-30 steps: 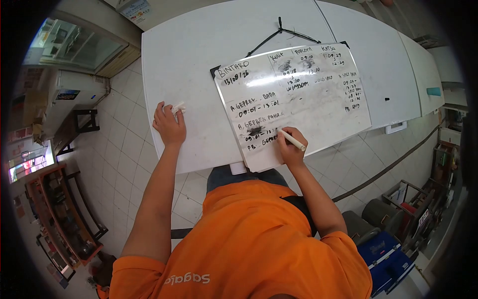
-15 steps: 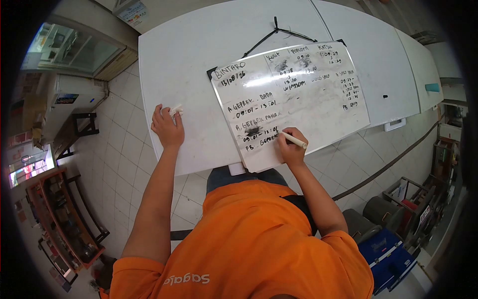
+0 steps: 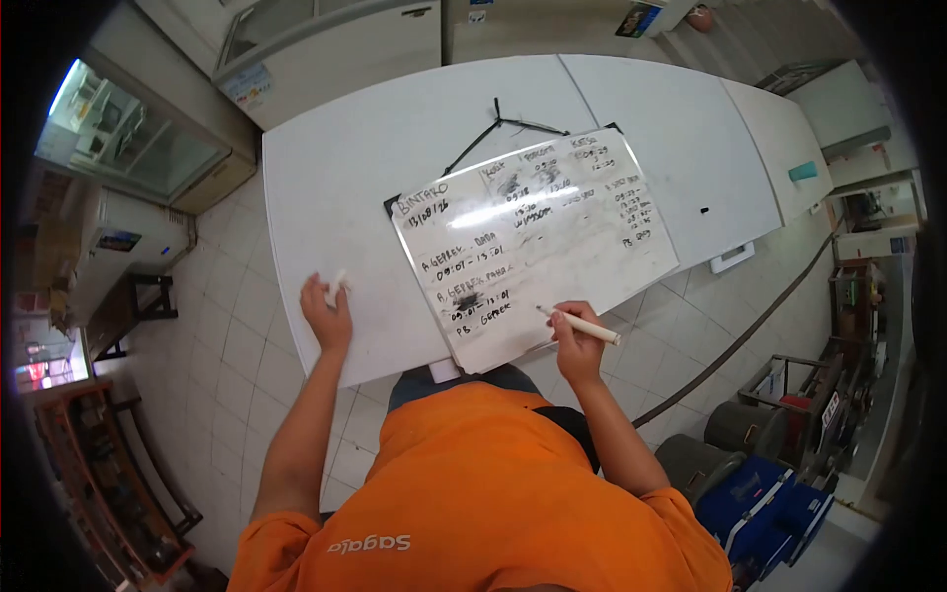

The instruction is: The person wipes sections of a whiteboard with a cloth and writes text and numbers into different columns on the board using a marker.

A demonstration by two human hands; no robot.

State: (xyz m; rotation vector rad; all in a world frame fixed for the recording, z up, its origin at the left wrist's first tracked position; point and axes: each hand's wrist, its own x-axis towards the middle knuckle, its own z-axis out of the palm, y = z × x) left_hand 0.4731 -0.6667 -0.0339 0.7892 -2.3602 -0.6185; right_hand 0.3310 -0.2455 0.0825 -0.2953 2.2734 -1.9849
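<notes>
A whiteboard (image 3: pixel 552 266) with a thin metal frame and black handwriting lies tilted on the white table (image 3: pixel 345 178), its black hanging cord (image 3: pixel 499 120) at the top. My right hand (image 3: pixel 580 347) is closed around a white marker (image 3: pixel 596 330) over the board's lower edge. The marker's dark tip points up and left, to the right of the last written line; whether it touches the surface I cannot tell. At the table's left side my left hand (image 3: pixel 327 316) rests with bent fingers around a crumpled white tissue (image 3: pixel 342 280), held between thumb and fingers.
A small black piece (image 3: pixel 704 209) lies right of the board, and a teal cup (image 3: pixel 803 172) stands farther right. A glass-door fridge (image 3: pixel 133 123) is at the left. Blue bags (image 3: pixel 760 508) and dark bins (image 3: pixel 745 426) stand on the floor at the lower right.
The view has tipped up, so table and board appear lower. My right hand has drawn the marker right, away from the last written line. My left hand keeps its place with the tissue.
</notes>
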